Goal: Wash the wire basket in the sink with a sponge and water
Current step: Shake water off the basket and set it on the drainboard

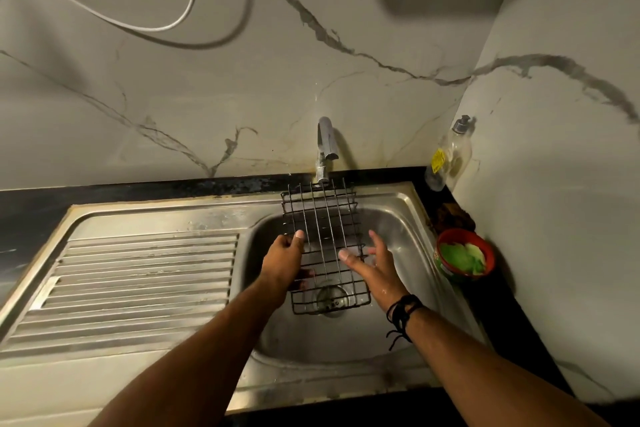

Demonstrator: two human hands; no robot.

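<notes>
Head view is showing the wire basket [323,243] being held over the bowl of the steel sink [398,218], tilted so its far end is leaning up near the tap [325,149] and its near end is hanging above the drain [330,298]. The left hand [284,258] is gripping the basket's left edge, fingers curled around the wires. The right hand [372,262] is lying against the basket's right side with its fingers spread and straight, pressing rather than clutching. A black cord bracelet [403,314] is sitting on the right wrist. To the left, the ribbed draining board [138,284] is lying flat. At the right, a red tub [464,255] with green stuff inside is standing on the dark counter, and a clear pump bottle [450,152] is standing in the corner behind it.
</notes>
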